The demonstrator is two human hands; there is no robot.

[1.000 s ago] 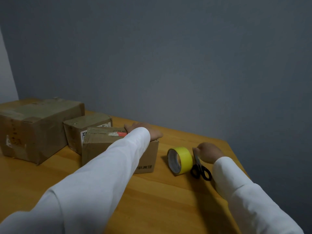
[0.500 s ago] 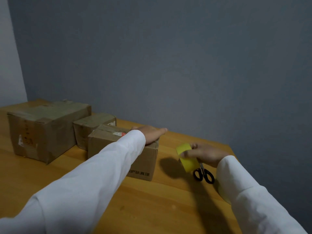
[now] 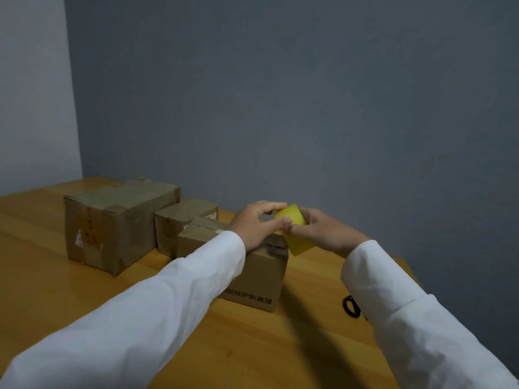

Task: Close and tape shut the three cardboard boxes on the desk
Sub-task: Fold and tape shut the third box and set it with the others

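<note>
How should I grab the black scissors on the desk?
Take the scissors by the black handle loops, the only part showing beside the right sleeve. They lie flat on the desk, so come down from above and hook your fingers in. The blades are hidden, so keep away from that end.

both arms in white sleeves reach forward over desk (image 3: 309, 360), converging toward its far edge. left hand (image 3: 254, 224) raised, palm down, wrist bent up slightly, index finger and thumb extended rightward, tips pinching at tape roll (image 3: 295, 230). right hand (image 3: 323, 234) opposite, fingers curled round roll from right side, thumb on near face. fingertips of both hands touching or nearly so at roll.
</note>
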